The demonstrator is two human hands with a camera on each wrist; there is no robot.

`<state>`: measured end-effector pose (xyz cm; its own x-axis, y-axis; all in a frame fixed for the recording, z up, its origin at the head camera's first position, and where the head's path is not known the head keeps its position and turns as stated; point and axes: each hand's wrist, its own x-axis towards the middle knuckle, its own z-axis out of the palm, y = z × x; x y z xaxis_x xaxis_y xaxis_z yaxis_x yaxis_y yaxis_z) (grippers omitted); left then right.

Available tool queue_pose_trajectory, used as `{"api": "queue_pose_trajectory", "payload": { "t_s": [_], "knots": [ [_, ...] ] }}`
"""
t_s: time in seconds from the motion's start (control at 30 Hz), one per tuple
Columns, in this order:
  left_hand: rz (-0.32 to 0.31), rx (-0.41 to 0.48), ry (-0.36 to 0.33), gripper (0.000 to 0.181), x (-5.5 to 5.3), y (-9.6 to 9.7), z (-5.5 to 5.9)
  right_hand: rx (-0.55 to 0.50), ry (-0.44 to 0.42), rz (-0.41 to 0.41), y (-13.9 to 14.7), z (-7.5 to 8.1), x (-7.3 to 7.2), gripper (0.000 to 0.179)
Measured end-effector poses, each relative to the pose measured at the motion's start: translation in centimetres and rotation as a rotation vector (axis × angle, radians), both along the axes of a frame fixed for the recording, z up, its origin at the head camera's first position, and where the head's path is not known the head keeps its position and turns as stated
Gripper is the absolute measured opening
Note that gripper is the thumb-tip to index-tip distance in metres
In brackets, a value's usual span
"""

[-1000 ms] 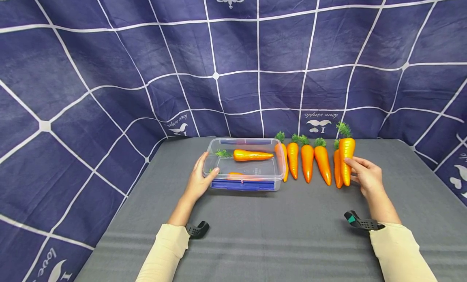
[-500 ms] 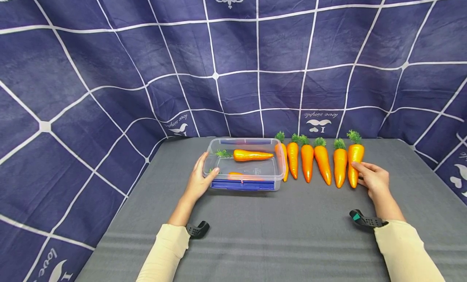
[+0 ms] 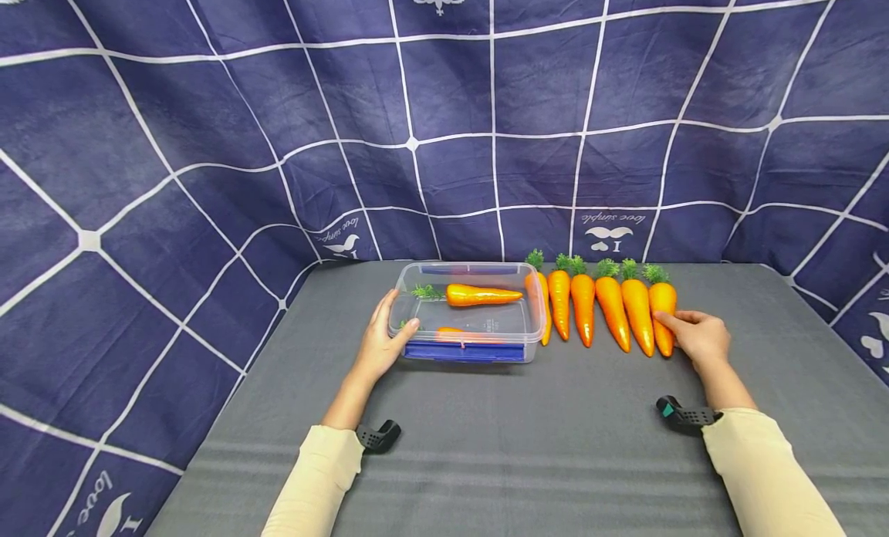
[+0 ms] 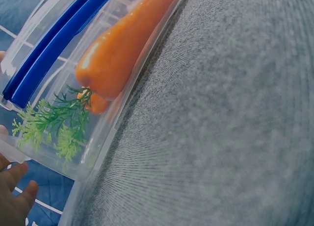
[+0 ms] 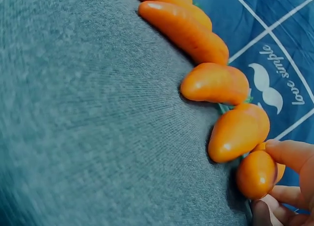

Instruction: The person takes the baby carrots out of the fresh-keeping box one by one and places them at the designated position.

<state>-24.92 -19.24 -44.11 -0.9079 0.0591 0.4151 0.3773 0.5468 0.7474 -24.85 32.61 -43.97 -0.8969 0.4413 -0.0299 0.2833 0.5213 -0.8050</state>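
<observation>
Orange carrots [image 3: 583,309] are lining the grey table [image 3: 500,444] before the blue cloth [image 3: 444,82], the clear box [image 3: 464,352] partly covering the leftmost carrot [image 3: 545,305]. Left hand [image 3: 379,340] is gripping the box's end, thumb over the rim; right hand [image 3: 701,340], barely parted, is pinching the rightmost carrot [image 3: 664,302], now lying farther left than half a second ago, its neighbour [image 3: 638,313] sitting closer to the rest.
</observation>
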Motion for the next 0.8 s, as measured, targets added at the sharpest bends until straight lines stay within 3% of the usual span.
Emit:
{"api": "queue_pose_trajectory", "payload": {
  "t_s": [0.1, 0.33, 0.5, 0.8],
  "knots": [
    [0.001, 0.000, -0.004, 0.072, 0.0, 0.0, 0.0, 0.015, -0.005, -0.005, -0.1, 0.1, 0.1, 0.069],
    [-0.002, 0.004, 0.001, 0.072, -0.1, -0.1, -0.1, -0.146, 0.041, -0.019, -0.1, 0.5, 0.2, 0.068],
    [-0.005, 0.002, -0.002, 0.073, -0.1, -0.1, -0.1, -0.142, 0.076, -0.031, -0.1, 1.2, 0.1, 0.065],
    [0.000, -0.004, -0.014, 0.073, 0.0, -0.1, 0.0, -0.254, 0.152, 0.047, -2.3, 3.5, -0.7, 0.059]
  ]
}}
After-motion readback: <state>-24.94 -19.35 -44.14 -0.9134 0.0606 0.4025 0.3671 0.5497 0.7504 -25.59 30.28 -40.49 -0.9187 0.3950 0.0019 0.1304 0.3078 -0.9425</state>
